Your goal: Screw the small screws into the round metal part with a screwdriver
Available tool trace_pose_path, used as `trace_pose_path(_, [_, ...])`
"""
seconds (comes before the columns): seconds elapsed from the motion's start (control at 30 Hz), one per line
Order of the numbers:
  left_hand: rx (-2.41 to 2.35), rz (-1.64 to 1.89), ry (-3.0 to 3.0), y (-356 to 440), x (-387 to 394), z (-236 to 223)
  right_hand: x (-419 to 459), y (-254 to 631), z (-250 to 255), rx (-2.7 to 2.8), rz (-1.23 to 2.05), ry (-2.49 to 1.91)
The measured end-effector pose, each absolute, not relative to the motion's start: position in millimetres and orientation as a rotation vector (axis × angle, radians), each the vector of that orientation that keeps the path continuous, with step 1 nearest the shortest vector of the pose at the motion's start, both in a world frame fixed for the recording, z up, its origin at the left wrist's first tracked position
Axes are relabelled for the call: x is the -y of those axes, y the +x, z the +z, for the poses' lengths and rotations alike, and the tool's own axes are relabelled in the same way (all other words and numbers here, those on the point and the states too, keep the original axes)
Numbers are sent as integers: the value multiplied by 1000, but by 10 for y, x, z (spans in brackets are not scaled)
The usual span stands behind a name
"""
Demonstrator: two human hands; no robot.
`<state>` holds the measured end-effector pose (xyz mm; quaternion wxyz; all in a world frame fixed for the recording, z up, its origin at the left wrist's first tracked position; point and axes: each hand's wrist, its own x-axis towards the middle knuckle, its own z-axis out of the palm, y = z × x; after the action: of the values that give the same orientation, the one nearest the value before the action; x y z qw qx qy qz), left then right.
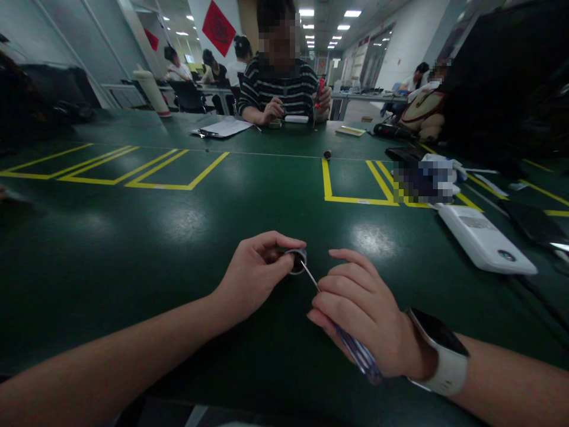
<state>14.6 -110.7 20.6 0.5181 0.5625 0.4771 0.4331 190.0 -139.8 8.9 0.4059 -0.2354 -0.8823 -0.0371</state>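
Note:
My left hand (253, 270) pinches a small round metal ring-like part (297, 268) between thumb and fingers, its dark hollow facing me and to the right. My right hand (367, 311) is closed around a screwdriver (362, 356) with a clear purplish handle. The thin metal shaft points up and left, and its tip reaches into the part's opening. What the tip touches inside is too dark to tell. Both hands are just above the near half of the green table (133, 243).
Across the table a person in a striped top (284, 89) holds a red-handled tool (319, 95). A small dark cylinder (328, 155) lies by the yellow tape (328, 181). To the right is a white device (486, 240); far left, a pale bottle (152, 92) and a clipboard (224, 127).

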Motion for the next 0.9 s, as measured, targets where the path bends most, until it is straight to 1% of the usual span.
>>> trace_pose_path(0.17, [-1074,1017,1263,69,1029,245,1370,1933,138,2147,61,-574])
trace_pose_path(0.3, [-1104,982,1313,-12,845,227,1322,1946,239,2042,299,-696])
trace_pose_path(0.47, [-1153,996,1719,-99,512,131,1122,1905,377,1868,694,-883])
trace_pose_path(0.53, [-1254,1029,1986,-124,385,100,991,1871,350,1808,850,-899])
trace_pose_path(0.6, [-1303,981,2229,-138,281,82,850,1831,258,1727,969,-862])
trace_pose_path(0.73, [-1354,907,2438,-143,181,62,651,1760,16,1521,1061,-794])
trace_pose_path(0.9, [-1341,812,2375,-142,205,22,696,1752,-22,1575,1092,-785])
